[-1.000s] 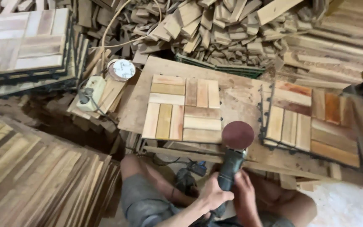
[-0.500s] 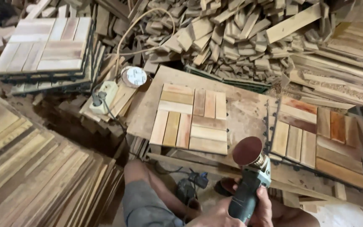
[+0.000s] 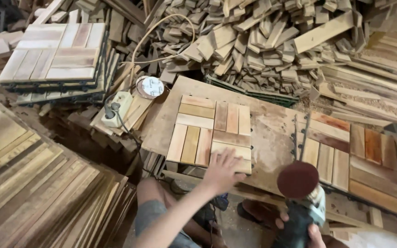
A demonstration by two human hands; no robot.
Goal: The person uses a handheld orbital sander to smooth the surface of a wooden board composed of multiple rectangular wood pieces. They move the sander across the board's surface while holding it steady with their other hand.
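While the left hand [image 3: 224, 171] presses the tile [image 3: 211, 133], the frame crops the right hand [image 3: 311, 232].

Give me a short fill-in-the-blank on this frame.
1. The left hand lies flat on the wooden ____ on the workboard.
2. The right hand holds a sander whose round disc is dark ____.
3. A second tile lies to the ____ of the sander.

Missing: tile; red; right
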